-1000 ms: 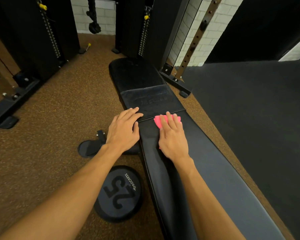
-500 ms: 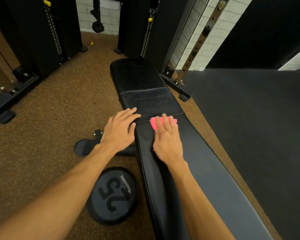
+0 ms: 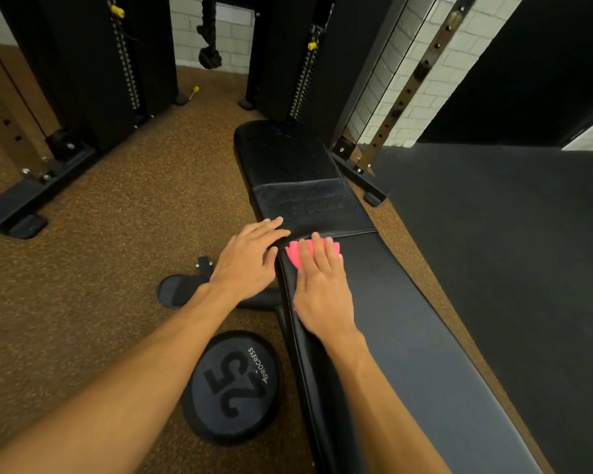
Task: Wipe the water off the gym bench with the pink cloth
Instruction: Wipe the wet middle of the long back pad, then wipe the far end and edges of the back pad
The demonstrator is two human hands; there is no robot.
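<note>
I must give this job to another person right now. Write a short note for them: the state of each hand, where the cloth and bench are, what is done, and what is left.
Left hand: open, fingers flat on the left edge of the gym bench, at its cross seam.
Right hand: open, pressing the pink cloth flat on the near pad, just before that seam.
Done: cannot tell; no water shows on the dark pads in this view.
Left: probably wipe along both pads and check for wet spots.
Note: a weight plate lies on the floor left of the bench.
</note>
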